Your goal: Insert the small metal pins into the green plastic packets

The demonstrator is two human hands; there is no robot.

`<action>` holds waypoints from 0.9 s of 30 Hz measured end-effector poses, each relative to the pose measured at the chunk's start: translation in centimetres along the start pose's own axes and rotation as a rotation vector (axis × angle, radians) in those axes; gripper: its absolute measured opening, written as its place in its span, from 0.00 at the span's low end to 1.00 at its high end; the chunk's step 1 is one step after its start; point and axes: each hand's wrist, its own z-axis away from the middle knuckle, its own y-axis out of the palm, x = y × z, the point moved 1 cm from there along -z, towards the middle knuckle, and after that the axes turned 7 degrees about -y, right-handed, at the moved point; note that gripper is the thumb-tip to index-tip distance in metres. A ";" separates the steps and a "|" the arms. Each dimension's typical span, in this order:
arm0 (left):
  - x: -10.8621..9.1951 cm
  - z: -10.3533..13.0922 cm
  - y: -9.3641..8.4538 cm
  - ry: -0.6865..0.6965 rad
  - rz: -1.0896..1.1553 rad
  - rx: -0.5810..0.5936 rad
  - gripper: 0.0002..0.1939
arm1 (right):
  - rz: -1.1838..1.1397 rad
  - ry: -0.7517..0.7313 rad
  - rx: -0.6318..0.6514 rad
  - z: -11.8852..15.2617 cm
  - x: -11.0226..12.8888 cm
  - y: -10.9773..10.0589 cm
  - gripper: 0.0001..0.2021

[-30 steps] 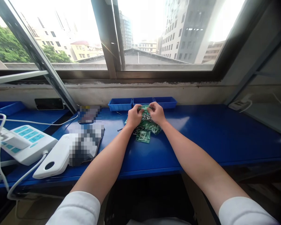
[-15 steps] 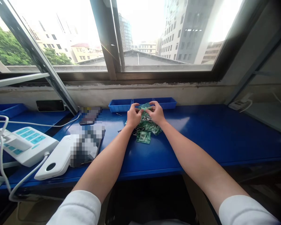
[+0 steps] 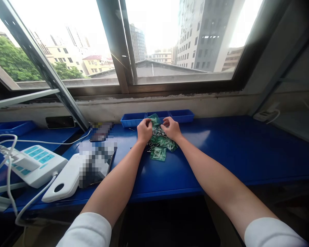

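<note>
In the head view, my left hand [image 3: 144, 131] is closed, its thumb and fingers pinching the edge of a small green clear plastic bag [image 3: 155, 119]. My right hand [image 3: 172, 129] is just right of the bag, apart from it, with fingers bent and thumb and forefinger separated; nothing shows between them. Under both hands lies a heap of small metal pins or screws [image 3: 158, 131], too small to tell which. More green bags lie around the heap, and a filled one [image 3: 158, 154] lies flat at its front.
A blue three-section tray [image 3: 134, 119] stands behind the heap against the wall. On the left are a white power bank [image 3: 63, 178], a power strip [image 3: 41, 161] with looping cables and a dark phone [image 3: 60, 122]. Blurred items lie beside the power bank. A slanted metal post [image 3: 48, 68] rises nearby.
My hands have moved apart. My right hand has let go of the green bag, which stays at my left fingers. The view has shifted slightly.
</note>
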 end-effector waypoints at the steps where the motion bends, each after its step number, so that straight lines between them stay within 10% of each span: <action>1: 0.1 -0.2 -0.2 -0.021 -0.021 -0.023 0.13 | 0.016 -0.002 0.018 0.0 -0.1 0.0 0.11; 13: 1.3 -5.3 -2.7 -0.257 -0.457 -0.180 0.29 | 0.120 0.090 0.132 0.1 -0.2 -0.3 0.08; 27: 3.1 -9.2 -1.9 -0.443 -0.733 0.122 0.30 | 0.162 0.094 0.192 0.0 0.5 -0.4 0.08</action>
